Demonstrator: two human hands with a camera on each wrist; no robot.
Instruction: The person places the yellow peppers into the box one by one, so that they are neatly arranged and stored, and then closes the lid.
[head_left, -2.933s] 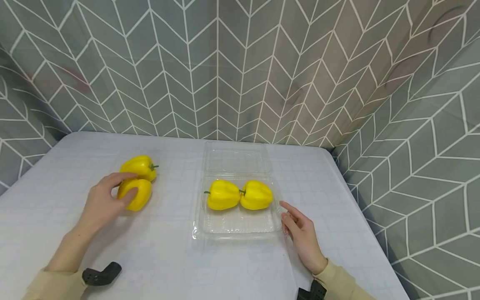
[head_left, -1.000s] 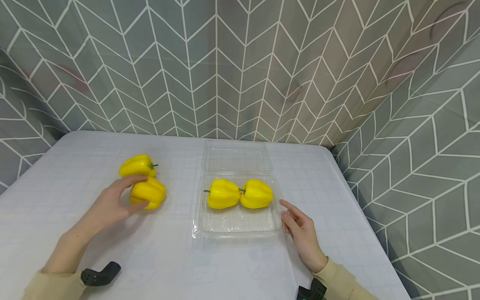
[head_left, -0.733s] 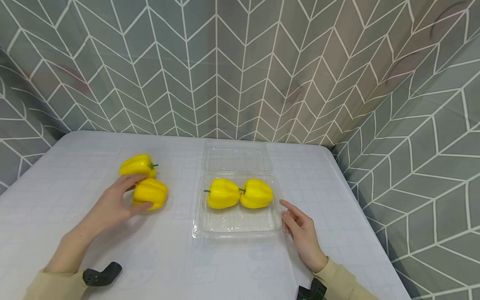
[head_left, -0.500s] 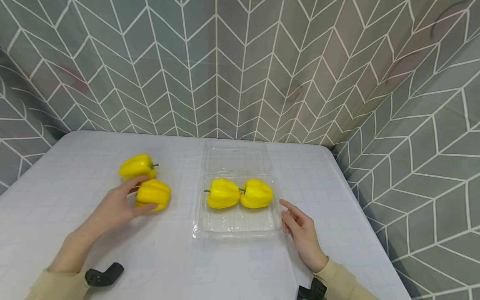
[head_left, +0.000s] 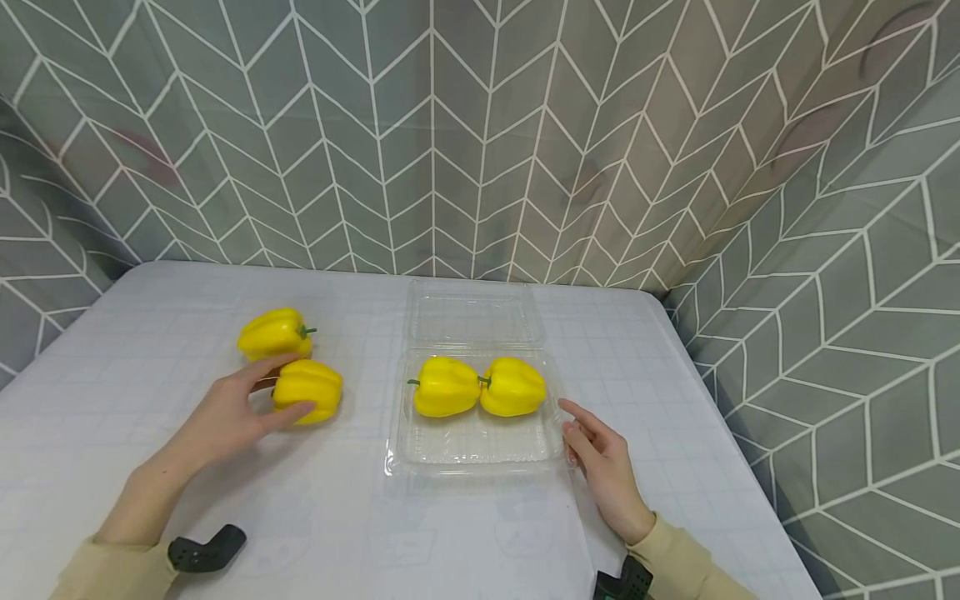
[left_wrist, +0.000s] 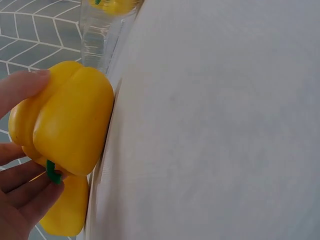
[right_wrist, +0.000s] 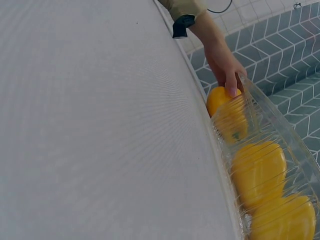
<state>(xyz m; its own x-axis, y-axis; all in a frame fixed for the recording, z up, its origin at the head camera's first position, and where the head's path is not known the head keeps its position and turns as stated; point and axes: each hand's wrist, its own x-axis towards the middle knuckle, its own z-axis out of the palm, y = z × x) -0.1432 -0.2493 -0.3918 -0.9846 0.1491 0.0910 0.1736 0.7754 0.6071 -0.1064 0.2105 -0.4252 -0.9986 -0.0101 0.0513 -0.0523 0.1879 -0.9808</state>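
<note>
My left hand (head_left: 288,385) grips a yellow bell pepper (head_left: 309,390) left of the tray, thumb in front and fingers over its back. In the left wrist view this pepper (left_wrist: 67,122) lies against the table with its green stem toward my fingers (left_wrist: 25,190). A second yellow pepper (head_left: 273,332) lies just behind it. The clear plastic tray (head_left: 472,454) holds two more yellow peppers (head_left: 445,387) (head_left: 513,387) side by side. My right hand (head_left: 573,429) rests with relaxed fingers against the tray's right edge, holding nothing.
The tray's clear lid (head_left: 472,315) lies open flat behind it. A white cloth covers the table (head_left: 337,517). Grey patterned curtains (head_left: 825,333) close off the back and right. The table's right edge runs close to my right hand.
My left hand has moved the gripped pepper rightward, away from the second pepper and closer to the tray. My right hand has stayed at the tray's edge.
</note>
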